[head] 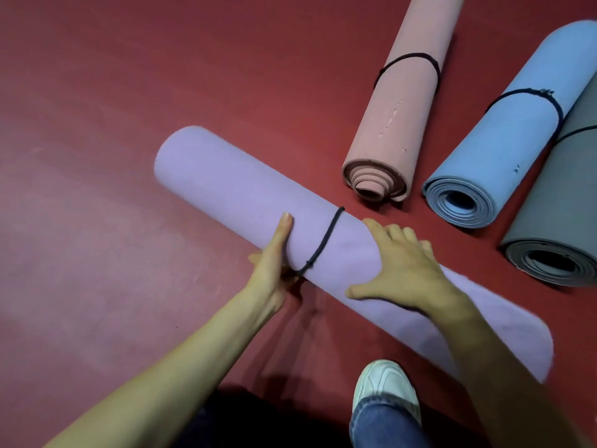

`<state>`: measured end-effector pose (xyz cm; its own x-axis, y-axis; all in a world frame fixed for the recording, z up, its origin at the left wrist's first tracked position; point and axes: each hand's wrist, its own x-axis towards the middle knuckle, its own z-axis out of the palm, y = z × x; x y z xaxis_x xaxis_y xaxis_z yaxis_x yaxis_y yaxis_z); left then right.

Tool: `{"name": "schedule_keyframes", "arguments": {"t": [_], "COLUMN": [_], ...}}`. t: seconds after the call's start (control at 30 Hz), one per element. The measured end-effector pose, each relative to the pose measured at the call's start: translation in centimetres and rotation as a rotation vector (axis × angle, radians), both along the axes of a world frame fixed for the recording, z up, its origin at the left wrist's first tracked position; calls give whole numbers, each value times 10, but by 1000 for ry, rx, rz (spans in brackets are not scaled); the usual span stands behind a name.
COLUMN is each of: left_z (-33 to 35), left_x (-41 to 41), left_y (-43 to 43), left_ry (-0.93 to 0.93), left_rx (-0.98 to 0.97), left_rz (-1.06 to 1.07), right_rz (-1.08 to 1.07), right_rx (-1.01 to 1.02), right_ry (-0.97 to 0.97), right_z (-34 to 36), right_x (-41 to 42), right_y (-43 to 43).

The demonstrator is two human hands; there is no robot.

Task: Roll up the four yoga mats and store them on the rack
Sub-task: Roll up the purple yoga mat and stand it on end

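No text, label, brand or number can be read anywhere. The mats and the shoe show no legible print.

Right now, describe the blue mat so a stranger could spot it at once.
On the red floor, three rolled mats lie side by side at upper right. The blue mat is the middle one, between the pink mat and the grey mat. It alone is sky blue; its neighbours are dusty pink and dull grey.
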<state>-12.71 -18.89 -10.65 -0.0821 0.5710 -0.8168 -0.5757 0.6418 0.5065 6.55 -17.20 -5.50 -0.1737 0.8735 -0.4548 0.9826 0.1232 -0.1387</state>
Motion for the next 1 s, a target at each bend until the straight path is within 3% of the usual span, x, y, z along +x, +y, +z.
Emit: {"name": "schedule_keyframes", "arguments": {"t": [0.1, 0.2, 0.33, 0.6, 0.83, 1.0], "left_z": [-13, -10, 7, 19, 4, 47], "left_x": [1, 2, 9, 37, 33, 30], "left_y": [-4, 2, 18, 35, 42, 65], "left_ry": [167, 104, 35, 122, 42, 53], "left_rx": [-40, -21, 16, 42, 57, 145], "left_rz": [-104, -164, -214, 36, 81, 37], "right_rz": [-128, -82, -58, -96, -47, -9], "right_rx": [-224, -151, -14, -87, -10, 93], "right_ry": [146, 156, -30, 77, 78, 93], "right_z": [5, -2, -21, -6, -4, 46], "right_x": [18, 2, -13, 2, 6, 6], "right_y": [-1, -9, -12, 16, 19, 43]}}
